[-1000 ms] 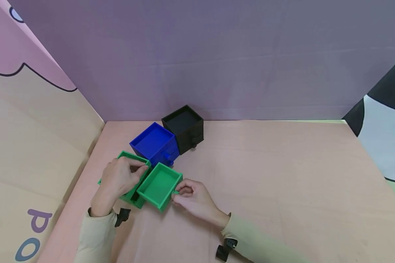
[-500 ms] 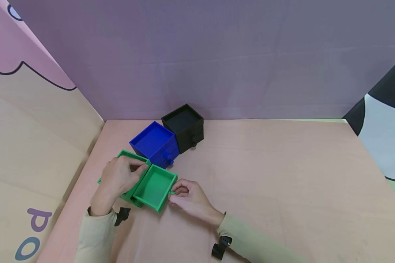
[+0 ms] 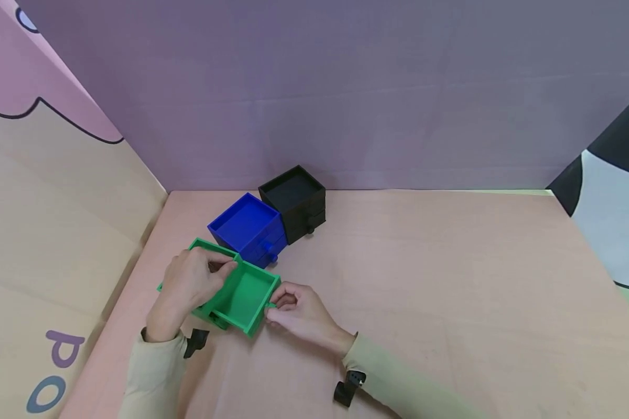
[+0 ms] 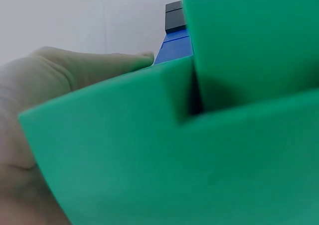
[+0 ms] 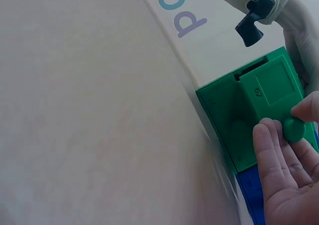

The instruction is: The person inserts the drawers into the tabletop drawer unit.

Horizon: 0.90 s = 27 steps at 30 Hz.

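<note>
My left hand [image 3: 188,285] grips a green drawer case [image 4: 99,150] over its top, covering much of it in the head view. Against the case's front, a green drawer [image 3: 248,291] sits at its opening, mostly sticking out; nothing lies inside it. With thumb and fingers, my right hand [image 3: 306,314] pinches the drawer's round knob [image 5: 294,129]. In the right wrist view, the case's front wall [image 5: 227,118] shows beside the drawer, with a dark gap along the drawer's edge.
Right behind the green case stands a blue drawer box [image 3: 246,224] with knobs. A black drawer box [image 3: 296,201] adjoins it near the purple back wall [image 3: 346,99]. Pink cloth [image 3: 451,291] covers the table, and a printed side wall [image 3: 57,221] rises at the left.
My right hand has moved left, bringing the green drawer from beside the case up to its front opening and slightly into it. The left hand keeps the case in place.
</note>
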Tool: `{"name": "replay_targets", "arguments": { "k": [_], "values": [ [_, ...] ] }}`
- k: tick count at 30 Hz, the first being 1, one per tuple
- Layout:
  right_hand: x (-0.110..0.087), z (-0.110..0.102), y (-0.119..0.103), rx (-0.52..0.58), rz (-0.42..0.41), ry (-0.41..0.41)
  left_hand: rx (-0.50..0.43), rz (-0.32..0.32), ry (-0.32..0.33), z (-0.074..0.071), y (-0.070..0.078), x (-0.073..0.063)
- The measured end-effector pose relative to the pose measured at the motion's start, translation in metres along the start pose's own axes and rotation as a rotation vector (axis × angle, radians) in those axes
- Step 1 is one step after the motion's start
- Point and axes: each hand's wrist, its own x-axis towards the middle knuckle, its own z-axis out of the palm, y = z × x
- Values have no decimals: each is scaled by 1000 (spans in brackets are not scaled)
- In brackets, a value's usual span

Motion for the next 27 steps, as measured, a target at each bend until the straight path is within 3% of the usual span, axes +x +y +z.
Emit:
{"name": "replay_targets", "arguments": {
  "k": [22,27],
  "values": [
    [5,1,1,-62,4,-51,2,-9,-8,-1,-1,-1],
    [-1,-5,2,-134,-63,-27,-6,1,-8,1,0,-1]
  ]
}}
